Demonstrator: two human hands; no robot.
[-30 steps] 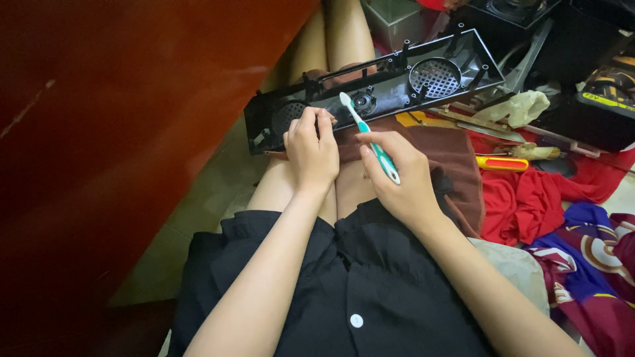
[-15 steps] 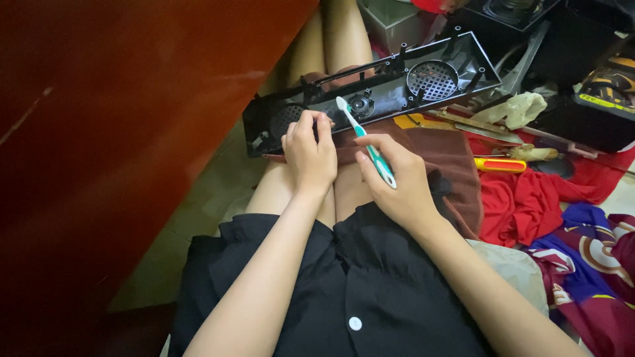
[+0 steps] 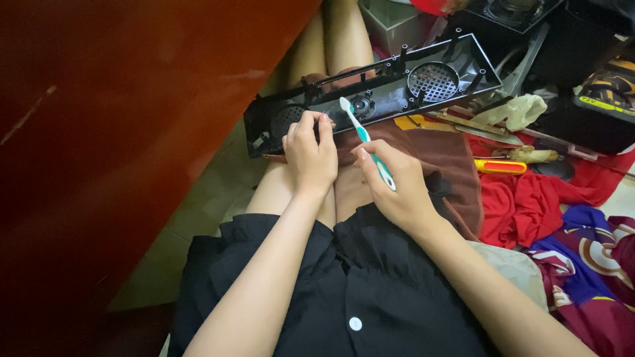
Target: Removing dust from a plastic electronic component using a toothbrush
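Barely shifted, right hand point(image 3: 395, 188) fingers pinch the slim plastic toothbrush point(image 3: 366, 141); left hand point(image 3: 309, 153) fingers grip the ribbed black housing point(image 3: 390, 92).

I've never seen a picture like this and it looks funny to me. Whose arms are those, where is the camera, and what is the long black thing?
The camera sits on a person's head and looks down, so you see their own arms and lap. The left hand steadies a long black plastic panel with round mesh grilles, which rests across their legs. The right hand holds a white and teal toothbrush, with its bristles pointing at the panel's middle. Under the panel lies a brown cloth. To the right are a red cloth, a yellow and red screwdriver and other black parts that are hard to make out. On the left is a big dark red wooden surface.
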